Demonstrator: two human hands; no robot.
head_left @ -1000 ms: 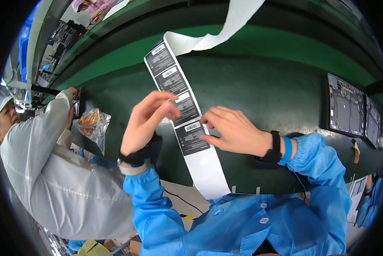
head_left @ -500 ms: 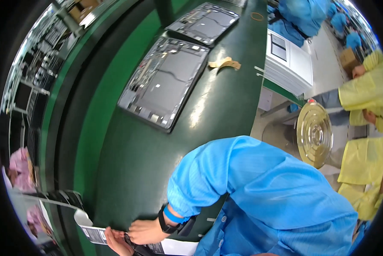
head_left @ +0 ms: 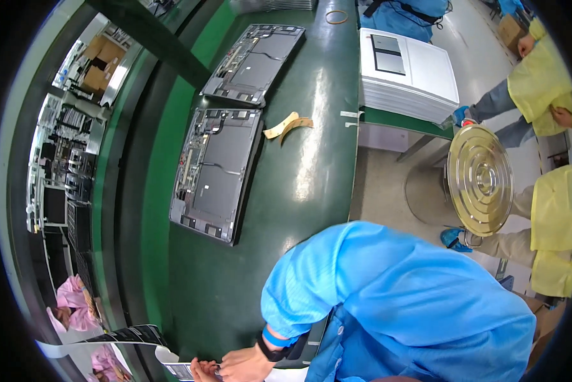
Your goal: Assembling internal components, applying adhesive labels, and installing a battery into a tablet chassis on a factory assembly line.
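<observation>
At the bottom, the right hand (head_left: pixel 244 365) is sitting beside the left hand (head_left: pixel 204 370); I can't tell how they're gripping. The label strip (head_left: pixel 179 370) is peeking out bottom left. Higher up, an opened laptop (head_left: pixel 221 167) is lying flat.

No writing is legible, even on the label strip (head_left: pixel 180 370)

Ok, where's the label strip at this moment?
In the head view, the label strip shows at the lower edge, left of centre, by the left hand, with the nearer opened device further up the green bench.
</observation>
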